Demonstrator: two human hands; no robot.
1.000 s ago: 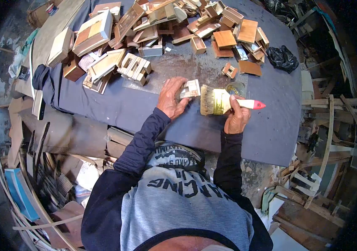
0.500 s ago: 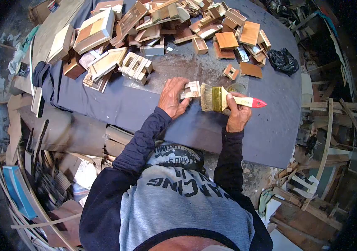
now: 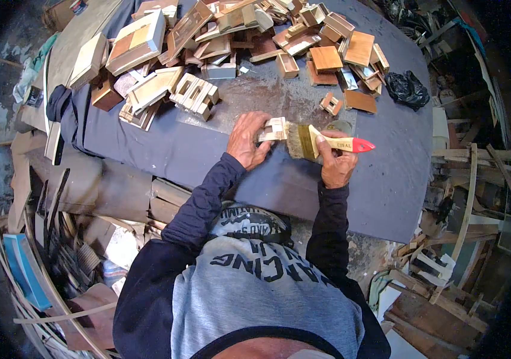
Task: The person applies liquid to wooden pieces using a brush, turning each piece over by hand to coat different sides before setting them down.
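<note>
Over the dark cloth of the table (image 3: 381,197), my left hand (image 3: 246,141) grips a small pale wooden piece (image 3: 275,128) with an opening in it. My right hand (image 3: 337,161) is closed round the handle of a wide paintbrush (image 3: 307,142) with a red tip. The bristles point left and meet the right end of the wooden piece. Behind the right hand stands a round container (image 3: 340,125), partly hidden by the brush. A small wooden block (image 3: 331,103) with an opening lies just beyond it.
A heap of wooden pieces and boxes (image 3: 225,45) covers the far side of the table. A slotted wooden block (image 3: 193,96) lies left of my hands. At the right is a black plastic bag (image 3: 407,90). Scrap wood (image 3: 471,203) fills the floor on the right.
The brush has moved slightly left and tilted, so its bristles now meet the wooden piece. My left hand has stayed almost in place.
</note>
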